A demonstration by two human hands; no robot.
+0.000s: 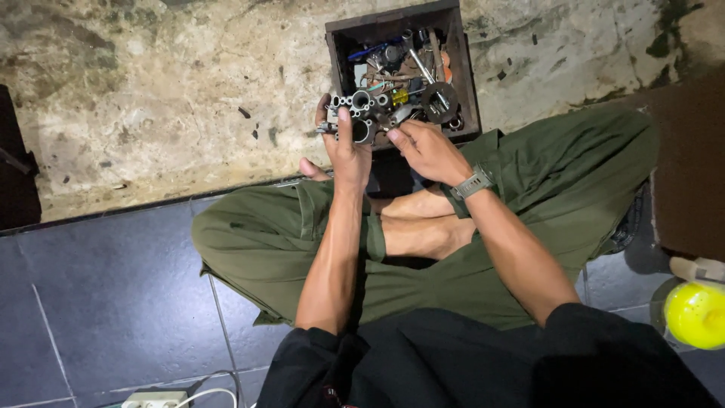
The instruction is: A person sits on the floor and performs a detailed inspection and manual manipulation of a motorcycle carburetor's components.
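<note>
- The left hand (346, 147) is clenched around a grey metal engine part (361, 113) with several round ports, held at upper centre of the frame, just over the near edge of a dark wooden toolbox (468, 91).
- The right hand (427, 147) has its grip closed lightly on the part's right side, fingertips pinching.
- The part looks heavy, stiff and hard, possibly oily; its solid body seems the safest hold, not the thin ports.
- The toolbox is crammed with tools; bare concrete floor (166, 91) lies open to the left, folded legs close below.
</note>
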